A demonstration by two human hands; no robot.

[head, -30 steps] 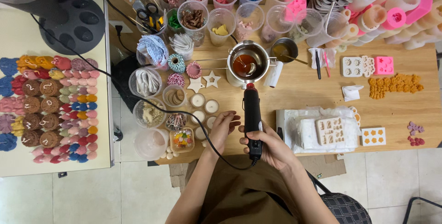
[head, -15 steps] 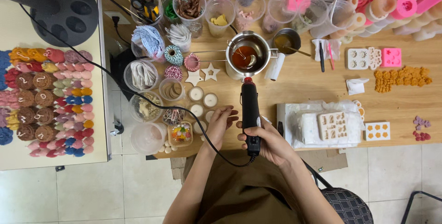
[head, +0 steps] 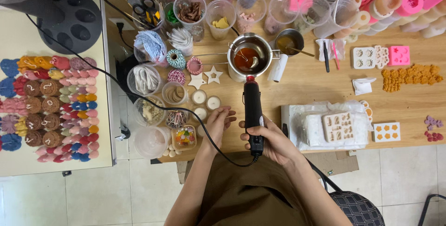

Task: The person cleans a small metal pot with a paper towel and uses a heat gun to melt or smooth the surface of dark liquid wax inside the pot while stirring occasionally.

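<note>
Fingers of the right hand (head: 269, 138) wrap the grip of a black heat gun (head: 253, 112), whose nozzle points at a small steel pot (head: 248, 56) of amber liquid on the wooden tabletop (head: 325, 87). The left hand (head: 217, 123) holds nothing, resting loosely open on the tabletop just beside the gun, near two small white candles (head: 206, 100). A black cord (head: 186, 111) trails left from the handle's base.

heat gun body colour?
Black, with a red nozzle ring; heat gun in right hand, head view.
</note>
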